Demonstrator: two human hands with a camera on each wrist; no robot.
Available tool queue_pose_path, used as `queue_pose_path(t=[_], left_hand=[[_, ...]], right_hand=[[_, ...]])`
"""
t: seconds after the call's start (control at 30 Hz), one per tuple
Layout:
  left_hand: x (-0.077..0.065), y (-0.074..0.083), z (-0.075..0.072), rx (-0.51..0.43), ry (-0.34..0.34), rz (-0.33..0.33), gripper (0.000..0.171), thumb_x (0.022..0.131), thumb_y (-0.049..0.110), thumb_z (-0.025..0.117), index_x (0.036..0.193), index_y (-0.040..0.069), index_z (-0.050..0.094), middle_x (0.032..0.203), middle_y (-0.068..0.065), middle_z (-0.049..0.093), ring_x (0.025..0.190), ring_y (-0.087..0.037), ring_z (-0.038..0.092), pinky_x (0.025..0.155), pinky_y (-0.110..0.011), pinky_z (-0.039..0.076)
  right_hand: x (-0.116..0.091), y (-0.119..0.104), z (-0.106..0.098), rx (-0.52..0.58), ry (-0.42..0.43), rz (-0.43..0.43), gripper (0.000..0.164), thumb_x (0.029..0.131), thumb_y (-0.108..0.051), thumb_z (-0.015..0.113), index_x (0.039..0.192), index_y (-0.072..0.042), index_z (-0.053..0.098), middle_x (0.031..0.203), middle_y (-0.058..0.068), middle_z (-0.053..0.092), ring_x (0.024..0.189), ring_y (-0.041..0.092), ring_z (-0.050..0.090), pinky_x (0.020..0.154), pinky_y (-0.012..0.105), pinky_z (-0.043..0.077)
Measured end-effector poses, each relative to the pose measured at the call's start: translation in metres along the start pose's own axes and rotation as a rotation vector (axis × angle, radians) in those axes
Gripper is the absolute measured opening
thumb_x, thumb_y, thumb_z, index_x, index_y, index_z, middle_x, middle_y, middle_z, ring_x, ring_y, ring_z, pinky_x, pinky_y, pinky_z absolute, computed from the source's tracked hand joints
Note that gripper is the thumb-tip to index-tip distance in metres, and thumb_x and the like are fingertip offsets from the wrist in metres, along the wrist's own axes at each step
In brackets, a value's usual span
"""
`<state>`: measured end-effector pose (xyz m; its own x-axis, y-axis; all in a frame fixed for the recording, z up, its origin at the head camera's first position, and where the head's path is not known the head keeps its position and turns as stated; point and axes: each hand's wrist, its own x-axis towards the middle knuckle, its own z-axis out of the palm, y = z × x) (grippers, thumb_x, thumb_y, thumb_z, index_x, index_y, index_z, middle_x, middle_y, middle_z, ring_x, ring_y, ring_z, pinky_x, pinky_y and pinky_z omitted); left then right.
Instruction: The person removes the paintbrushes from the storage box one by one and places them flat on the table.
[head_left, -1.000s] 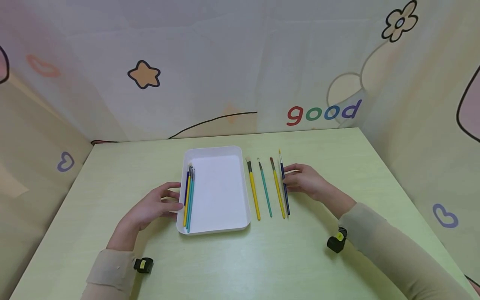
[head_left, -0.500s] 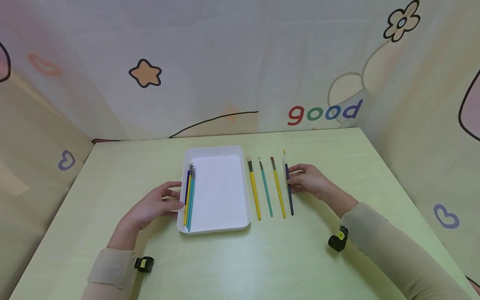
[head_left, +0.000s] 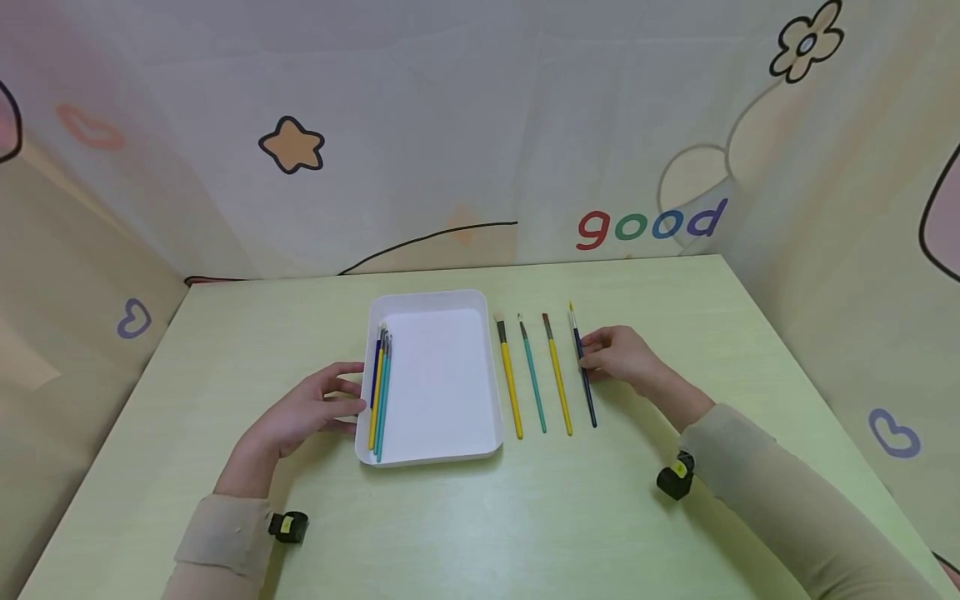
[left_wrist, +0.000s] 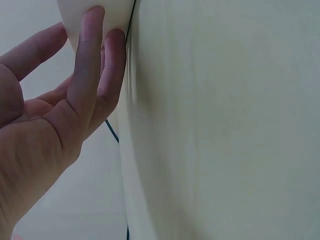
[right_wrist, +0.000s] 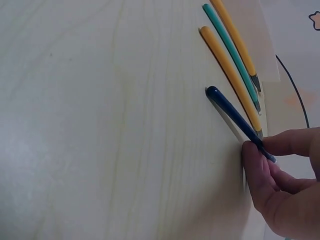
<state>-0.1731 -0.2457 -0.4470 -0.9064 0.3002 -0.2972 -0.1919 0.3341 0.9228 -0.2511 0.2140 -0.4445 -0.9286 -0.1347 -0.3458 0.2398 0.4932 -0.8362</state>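
My right hand (head_left: 618,358) pinches a dark blue paintbrush (head_left: 587,392) between thumb and fingers at the right end of a row of brushes. In the right wrist view, the handle end of this paintbrush (right_wrist: 225,105) points away from the fingers, close over the table with a shadow beside it. My left hand (head_left: 311,408) touches the left side of a white tray (head_left: 442,457) with its fingertips, its fingers loosely extended. Inside the tray, several paintbrushes (head_left: 378,400) with blue, yellow and teal handles lie along the left wall.
Between the tray and the right hand lie a thick yellow brush (head_left: 512,387), a teal brush (head_left: 534,379) and another yellow brush (head_left: 558,383), roughly parallel. A printed cloth backdrop (head_left: 435,142) stands behind the pale table (head_left: 465,533).
My right hand has shifted slightly right with the dark blue paintbrush, widening its gap from the neighbouring yellow brush. My left hand and the tray have stayed put.
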Motion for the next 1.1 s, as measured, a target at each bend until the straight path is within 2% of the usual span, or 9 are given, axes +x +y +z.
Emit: queue_pose_path(t=[0.4, 0.8, 1.1], left_hand=[[-0.0013, 0.0037, 0.0012, -0.002, -0.005, 0.001, 0.066, 0.1, 0.01, 0.067, 0.156, 0.002, 0.033, 0.136, -0.027, 0.048, 0.111, -0.035, 0.06, 0.088, -0.041, 0.059], [-0.0017, 0.003, 0.002, -0.006, 0.005, -0.005, 0.066, 0.1, 0.009, 0.066, 0.156, 0.001, 0.033, 0.134, -0.027, 0.048, 0.109, -0.034, 0.061, 0.087, -0.04, 0.06], [-0.001, 0.0012, 0.0001, -0.008, 0.012, -0.02, 0.065, 0.1, 0.008, 0.067, 0.156, 0.004, 0.035, 0.133, -0.026, 0.049, 0.106, -0.034, 0.063, 0.087, -0.04, 0.06]], right_hand=[[-0.003, -0.0018, 0.0081, -0.217, 0.079, -0.035, 0.031, 0.095, -0.003, 0.067, 0.123, 0.009, 0.061, 0.104, 0.019, 0.064, 0.081, 0.023, 0.066, 0.074, 0.029, 0.06], [-0.0063, -0.0053, 0.0063, -0.268, 0.065, -0.055, 0.031, 0.093, -0.003, 0.064, 0.122, 0.009, 0.061, 0.103, 0.018, 0.063, 0.08, 0.022, 0.064, 0.071, 0.027, 0.059], [-0.0057, -0.0051, 0.0043, -0.282, 0.049, -0.057, 0.033, 0.094, -0.009, 0.069, 0.121, 0.009, 0.062, 0.102, 0.017, 0.064, 0.076, 0.02, 0.065, 0.07, 0.026, 0.058]])
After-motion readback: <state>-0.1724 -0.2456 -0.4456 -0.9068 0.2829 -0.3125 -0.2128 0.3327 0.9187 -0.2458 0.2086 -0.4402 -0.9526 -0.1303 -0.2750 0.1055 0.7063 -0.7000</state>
